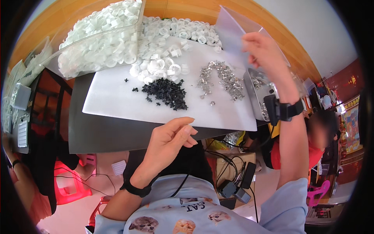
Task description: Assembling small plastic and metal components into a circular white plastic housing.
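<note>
While rings (pixel 99 45) in bin (pixel 53 67), metal bits (pixel 257 82) in tray (pixel 251 96), left hand (pixel 166 141) unclenched; right hand (pixel 267 51), grip unclear.

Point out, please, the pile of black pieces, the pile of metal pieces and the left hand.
Pile of black pieces (pixel 167 93): head view, middle of the heap.
Pile of metal pieces (pixel 232 85): head view, dense right side.
Left hand (pixel 164 142): head view, back of it.

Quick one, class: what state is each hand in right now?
Left hand: loosely open, nothing visible in it.
Right hand: fingers curled; whether it holds anything cannot be told.
</note>
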Available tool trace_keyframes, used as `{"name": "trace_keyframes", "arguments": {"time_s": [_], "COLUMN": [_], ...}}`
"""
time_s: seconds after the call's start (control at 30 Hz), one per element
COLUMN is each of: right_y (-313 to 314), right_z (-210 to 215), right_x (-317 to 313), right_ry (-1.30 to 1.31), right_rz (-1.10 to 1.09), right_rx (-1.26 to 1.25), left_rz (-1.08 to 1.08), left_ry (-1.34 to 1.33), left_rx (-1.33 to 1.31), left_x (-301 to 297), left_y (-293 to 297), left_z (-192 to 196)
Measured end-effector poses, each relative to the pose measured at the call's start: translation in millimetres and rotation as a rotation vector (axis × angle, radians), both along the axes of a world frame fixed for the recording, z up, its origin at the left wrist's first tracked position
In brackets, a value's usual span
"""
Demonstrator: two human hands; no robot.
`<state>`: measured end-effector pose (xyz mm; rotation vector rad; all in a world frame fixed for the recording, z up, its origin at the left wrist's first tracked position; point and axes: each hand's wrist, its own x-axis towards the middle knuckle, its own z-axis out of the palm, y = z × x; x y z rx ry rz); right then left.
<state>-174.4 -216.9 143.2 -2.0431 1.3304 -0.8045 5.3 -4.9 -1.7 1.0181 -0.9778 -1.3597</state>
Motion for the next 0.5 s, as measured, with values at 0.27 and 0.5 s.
{"name": "trace_keyframes", "arguments": {"time_s": [0.27,0.5], "right_y": [-8.1,-15.0], "right_z": [-86.2,-106.6], "right_x": [71.6,95.0], "right_ry": [0.295,0.571], "right_rz": [0.42,0.42], "right_rx": [-0.043,-0.285], "left_rz": [-0.006,-0.02], "left_ry": [-0.021,0.01], "left_rx": [0.003,-0.006], "left_x": [1.8,1.0], "left_y": [0.4,-0.1], "left_z": [-3.4,-5.9]}}
